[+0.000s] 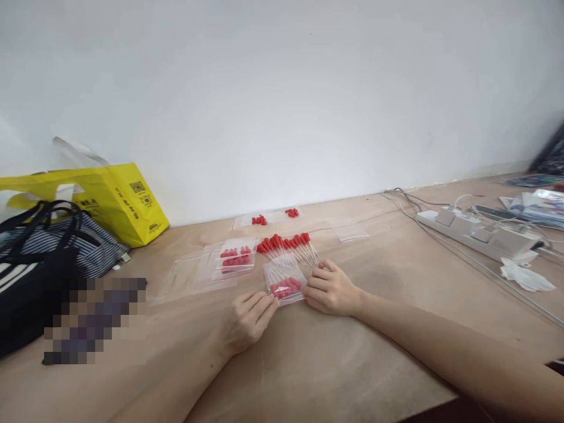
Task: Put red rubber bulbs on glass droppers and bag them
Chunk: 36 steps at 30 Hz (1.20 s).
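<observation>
A clear zip bag with several red-tipped white sticks inside lies on the table between my hands. My left hand pinches its near left corner. At the bag's right edge is my right hand, its fingers curled and closed on that side. Just beyond the bag, loose red-tipped sticks lie fanned out, heads pointing away. Left of them sits a stack of filled zip bags, with flat clear bags beside it.
More red pieces lie on clear plastic near the wall. A flat bag is at the back right. A power strip with cables and a crumpled tissue stand right. A yellow bag and striped bag are left.
</observation>
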Tool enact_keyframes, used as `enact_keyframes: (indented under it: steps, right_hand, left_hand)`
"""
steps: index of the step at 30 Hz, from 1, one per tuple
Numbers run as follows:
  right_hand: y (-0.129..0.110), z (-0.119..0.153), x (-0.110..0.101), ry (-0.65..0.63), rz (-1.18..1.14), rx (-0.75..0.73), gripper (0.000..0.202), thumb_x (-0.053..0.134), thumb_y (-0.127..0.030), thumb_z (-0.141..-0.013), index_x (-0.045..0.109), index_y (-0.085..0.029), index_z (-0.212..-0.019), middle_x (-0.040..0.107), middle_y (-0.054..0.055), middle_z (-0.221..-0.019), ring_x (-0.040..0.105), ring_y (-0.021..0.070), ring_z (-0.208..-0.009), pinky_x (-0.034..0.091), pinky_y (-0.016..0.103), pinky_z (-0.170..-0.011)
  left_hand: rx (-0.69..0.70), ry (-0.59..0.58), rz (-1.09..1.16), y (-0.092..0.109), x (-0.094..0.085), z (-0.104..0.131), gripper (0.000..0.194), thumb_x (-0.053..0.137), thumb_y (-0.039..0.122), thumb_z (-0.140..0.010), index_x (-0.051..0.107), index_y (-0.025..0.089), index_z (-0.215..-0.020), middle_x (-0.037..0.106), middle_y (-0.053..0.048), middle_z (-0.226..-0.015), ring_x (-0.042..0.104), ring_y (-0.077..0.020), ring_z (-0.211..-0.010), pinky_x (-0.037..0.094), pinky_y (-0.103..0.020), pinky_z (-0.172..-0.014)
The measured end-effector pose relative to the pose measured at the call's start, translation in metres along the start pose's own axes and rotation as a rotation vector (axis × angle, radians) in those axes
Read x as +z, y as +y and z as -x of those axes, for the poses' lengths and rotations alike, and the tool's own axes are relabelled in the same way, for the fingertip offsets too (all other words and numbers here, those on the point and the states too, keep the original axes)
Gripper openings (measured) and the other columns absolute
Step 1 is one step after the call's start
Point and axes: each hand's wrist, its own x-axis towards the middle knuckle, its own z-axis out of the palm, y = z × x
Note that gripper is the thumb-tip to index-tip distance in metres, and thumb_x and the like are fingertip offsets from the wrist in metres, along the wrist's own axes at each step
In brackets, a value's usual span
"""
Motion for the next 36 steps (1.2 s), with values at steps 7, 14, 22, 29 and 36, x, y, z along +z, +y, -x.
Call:
enact_keyframes:
  steps: [7, 14, 22, 29, 36]
  right_hand:
    - [-0.004, -0.003, 0.007, 0.04, 0.032, -0.09, 0.021, 0.045, -0.013, -0.082, 0.055, -0.016, -0.064, 0.049, -0.003, -0.055, 0.039, 0.0087, -0.057, 0.028, 0.028, -0.064]
    - [-0.001, -0.002, 0.006, 0.077, 0.009, -0.063, 0.018, 0.046, -0.014, -0.08, 0.055, -0.016, -0.064, 0.049, -0.004, -0.055, 0.039, 0.0084, -0.056, 0.028, 0.028, -0.065]
    - [-0.01, -0.011, 0.012, 0.1, 0.023, -0.039, 0.012, 0.049, -0.014, -0.08, 0.056, -0.015, -0.07, 0.051, -0.003, -0.056, 0.041, 0.0084, -0.059, 0.027, 0.027, -0.061]
    - [-0.014, -0.015, 0.016, 0.086, 0.007, -0.079, 0.015, 0.046, -0.012, -0.08, 0.055, -0.015, -0.069, 0.051, -0.003, -0.056, 0.043, 0.0087, -0.058, 0.027, 0.028, -0.06]
    - [-0.016, -0.017, 0.017, 0.102, 0.005, -0.097, 0.014, 0.048, -0.011, -0.08, 0.057, -0.014, -0.069, 0.052, -0.003, -0.057, 0.045, 0.0091, -0.059, 0.029, 0.028, -0.062]
  left_hand:
    - [0.02, 0.081, 0.028, -0.001, 0.0, 0.002, 0.02, 0.04, 0.003, -0.083, 0.058, 0.01, -0.081, 0.067, -0.005, -0.071, 0.062, -0.0135, -0.062, 0.051, -0.028, -0.06]
    - [-0.014, 0.053, 0.076, -0.006, 0.001, 0.01, 0.016, 0.046, 0.005, -0.081, 0.059, 0.01, -0.088, 0.068, -0.006, -0.079, 0.063, -0.0151, -0.074, 0.052, -0.029, -0.067]
    - [-0.034, 0.098, 0.073, -0.003, 0.005, 0.01, 0.014, 0.046, 0.005, -0.081, 0.059, 0.011, -0.084, 0.067, -0.004, -0.074, 0.062, -0.0137, -0.068, 0.052, -0.029, -0.066]
    - [-0.063, 0.103, 0.136, -0.002, 0.008, 0.002, 0.012, 0.051, 0.006, -0.079, 0.059, 0.011, -0.086, 0.067, -0.004, -0.077, 0.062, -0.0143, -0.075, 0.053, -0.028, -0.067]
    - [-0.029, 0.123, 0.133, 0.001, 0.016, 0.003, 0.01, 0.051, 0.004, -0.078, 0.059, 0.009, -0.081, 0.066, -0.006, -0.076, 0.061, -0.016, -0.074, 0.053, -0.031, -0.068]
